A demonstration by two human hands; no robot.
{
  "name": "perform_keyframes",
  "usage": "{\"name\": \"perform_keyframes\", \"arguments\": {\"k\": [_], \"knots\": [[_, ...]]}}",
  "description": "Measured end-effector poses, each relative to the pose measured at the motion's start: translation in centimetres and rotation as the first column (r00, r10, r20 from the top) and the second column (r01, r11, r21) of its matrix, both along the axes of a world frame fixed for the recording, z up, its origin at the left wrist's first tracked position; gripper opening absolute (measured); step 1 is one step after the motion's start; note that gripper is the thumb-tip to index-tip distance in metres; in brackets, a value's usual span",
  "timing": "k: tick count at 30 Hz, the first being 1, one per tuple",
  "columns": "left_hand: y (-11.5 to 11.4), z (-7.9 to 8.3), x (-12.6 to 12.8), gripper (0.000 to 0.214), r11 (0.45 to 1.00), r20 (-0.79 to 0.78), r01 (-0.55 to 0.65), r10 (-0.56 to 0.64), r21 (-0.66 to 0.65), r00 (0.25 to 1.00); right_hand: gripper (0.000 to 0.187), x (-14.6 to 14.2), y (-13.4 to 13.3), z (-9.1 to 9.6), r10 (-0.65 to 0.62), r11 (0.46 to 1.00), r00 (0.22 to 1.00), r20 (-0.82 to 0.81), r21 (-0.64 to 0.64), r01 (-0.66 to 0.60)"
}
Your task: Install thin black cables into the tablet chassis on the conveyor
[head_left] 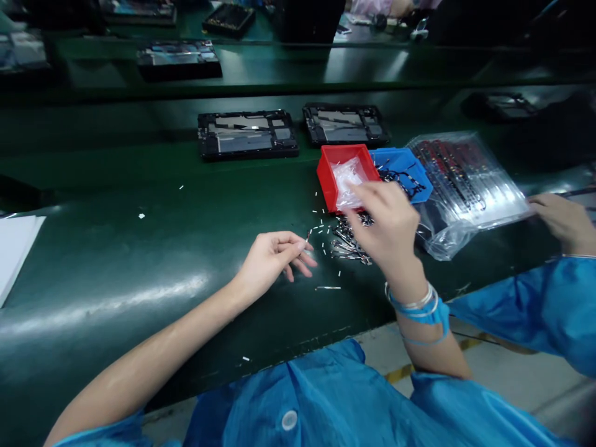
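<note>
My left hand [279, 256] is closed in a pinch on a small thin part [308, 236] with a dark tip, its other fingers loosely curled above the green table. My right hand [388, 223] hovers at the front of a red bin [326, 180], its fingertips smeared by motion, so I cannot tell whether they hold anything. A clear plastic bag [347, 177] with whitish contents lies in that bin. Partly under my right hand is a pile of small metallic parts [347, 243]. Tiny white strips [325, 248] are scattered between my hands, and one thin part [328, 287] lies alone nearer to me.
A blue bin [426, 186] with black cable-like parts adjoins the red one. Right of it lies a clear bag of strip parts [470, 180], near another person's hand [565, 220]. Two opened black devices [249, 141] [344, 124] stand behind. White sheets [18, 248] lie at left.
</note>
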State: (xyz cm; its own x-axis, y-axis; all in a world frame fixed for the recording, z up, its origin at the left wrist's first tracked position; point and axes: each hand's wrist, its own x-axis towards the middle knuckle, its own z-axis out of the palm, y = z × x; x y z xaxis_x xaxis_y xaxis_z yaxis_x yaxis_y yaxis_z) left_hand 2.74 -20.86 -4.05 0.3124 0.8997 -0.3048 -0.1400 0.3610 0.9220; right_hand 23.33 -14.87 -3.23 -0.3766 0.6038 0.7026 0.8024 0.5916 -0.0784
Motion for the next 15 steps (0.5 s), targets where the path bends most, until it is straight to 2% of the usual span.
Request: {"name": "perform_keyframes", "arguments": {"k": [2,3,5,7,8,9,10,11,12,13,15], "knots": [[-0.3,0.2,0.1,0.024,1.000,0.025,0.030,-0.030,0.003,0.999,0.024,-1.5,-1.6,-0.2,0.222,0.973,0.974,0.053,-0.079,-0.218],[-0.4,0.4,0.1,0.025,0.999,0.031,0.048,-0.049,0.007,0.998,0.019,-2.2,-2.3,-0.3,0.286,0.956,0.957,0.047,-0.085,-0.282],[-0.3,0.7,-0.3,0.030,0.995,0.001,0.098,-0.098,0.026,0.995,0.015,-3.3,-3.2,-0.5,0.328,0.943,0.945,-0.008,-0.061,-0.328],[0.8,0.9,-1.6,0.034,0.990,-0.134,0.090,-0.074,0.113,0.988,0.015,-3.7,-3.4,-0.8,0.308,0.950,0.946,-0.105,-0.011,-0.311],[1.9,0.8,-2.6,0.034,0.979,-0.239,0.034,0.015,0.199,0.971,0.015,-3.6,-3.3,-0.9,0.294,0.955,0.943,-0.156,-0.002,-0.298],[3.4,0.6,-4.0,0.031,0.950,-0.345,-0.055,0.165,0.308,0.924,0.016,-3.4,-3.1,-1.0,0.280,0.958,0.937,-0.207,-0.001,-0.287],[5.2,0.4,-5.6,0.029,0.886,-0.421,-0.157,0.356,0.437,0.834,0.017,-3.2,-3.0,-1.1,0.266,0.961,0.931,-0.250,-0.007,-0.277],[7.3,0.1,-7.4,0.030,0.792,-0.453,-0.270,0.552,0.548,0.700,0.019,-3.0,-2.9,-1.2,0.252,0.963,0.926,-0.283,-0.019,-0.268],[9.4,-0.2,-9.2,0.029,0.710,-0.465,-0.363,0.683,0.604,0.563,0.021,-2.8,-2.8,-1.2,0.237,0.965,0.922,-0.305,-0.033,-0.259],[11.6,-0.5,-11.1,0.022,0.679,-0.471,-0.412,0.725,0.607,0.502,0.024,-2.6,-2.8,-1.3,0.225,0.967,0.921,-0.318,-0.047,-0.252],[15.6,-0.9,-14.2,0.016,0.666,-0.478,-0.447,0.743,0.597,0.469,0.028,-2.4,-2.8,-1.2,0.222,0.964,0.921,-0.321,-0.068,-0.256]]}}
